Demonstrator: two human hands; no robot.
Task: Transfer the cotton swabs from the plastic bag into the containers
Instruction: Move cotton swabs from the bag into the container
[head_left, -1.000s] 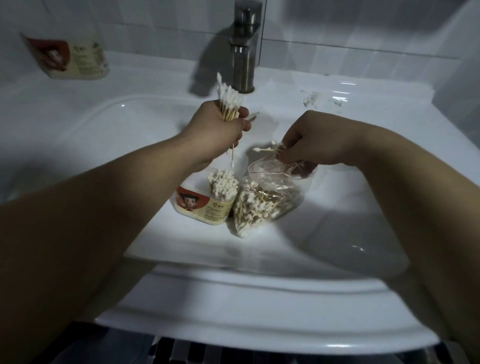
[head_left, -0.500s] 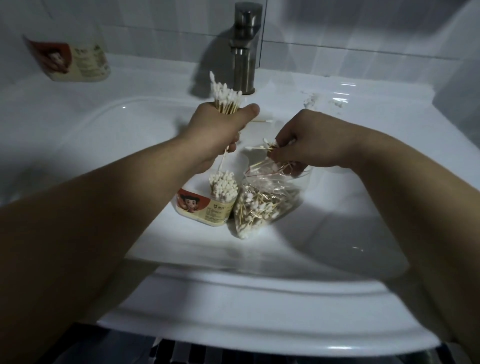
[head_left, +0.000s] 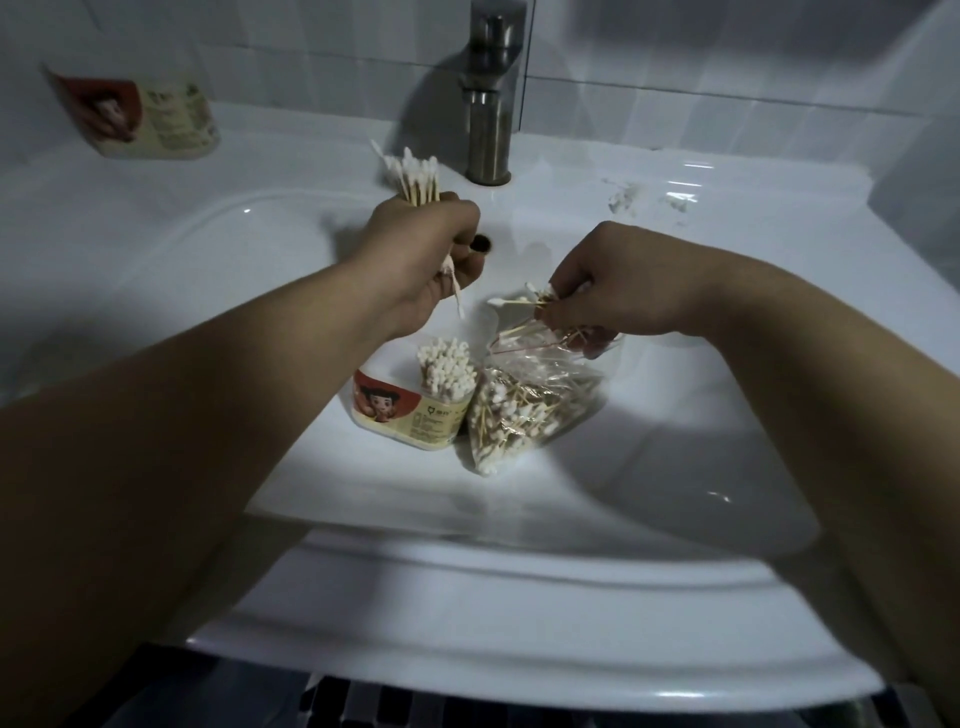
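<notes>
A clear plastic bag (head_left: 524, 410) full of cotton swabs lies in the white sink basin (head_left: 649, 467). Beside it on the left leans a labelled container (head_left: 410, 410) with white swab tips sticking out of its top. My left hand (head_left: 426, 260) grips an upright bundle of swabs (head_left: 413, 176) above the container, with one swab poking out below the fist. My right hand (head_left: 613, 286) is at the bag's mouth and pinches a few swabs (head_left: 519, 301) that point left.
A metal faucet (head_left: 491, 93) stands at the back centre, with the overflow hole just below my left hand. A second labelled container (head_left: 140, 119) lies on the ledge at the back left. White scraps (head_left: 644, 200) lie on the ledge at the back right.
My left hand has drifted left and a little up with its bundle. My right hand stays at the bag's mouth, lifting a few swabs slightly out of it.
</notes>
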